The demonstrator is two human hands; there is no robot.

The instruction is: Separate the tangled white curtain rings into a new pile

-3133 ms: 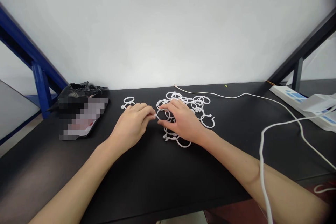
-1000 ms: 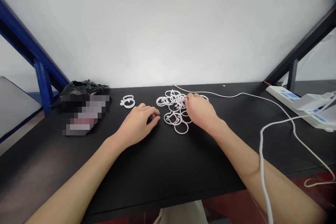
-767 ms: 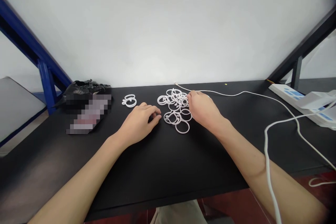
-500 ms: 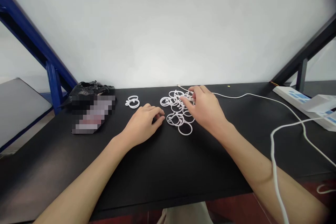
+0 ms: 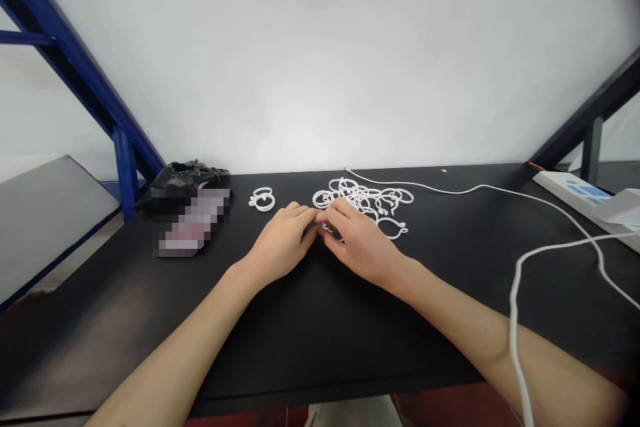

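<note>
Left hand [image 5: 281, 240] and right hand [image 5: 361, 240] meet at the fingertips, fingers curled; cannot tell whether either pinches a ring. White rings [image 5: 361, 196] lie tangled just beyond the right hand, toward the table's back edge. Widest working room: black table [image 5: 300, 340] between wrists and front edge (white cable [image 5: 515, 280] crosses right forearm [image 5: 465, 320]).

Black table [image 5: 300, 347], white rings [image 5: 367, 199] (many overlapping), cable [image 5: 425, 184]

Head-worn view, forward and down
</note>
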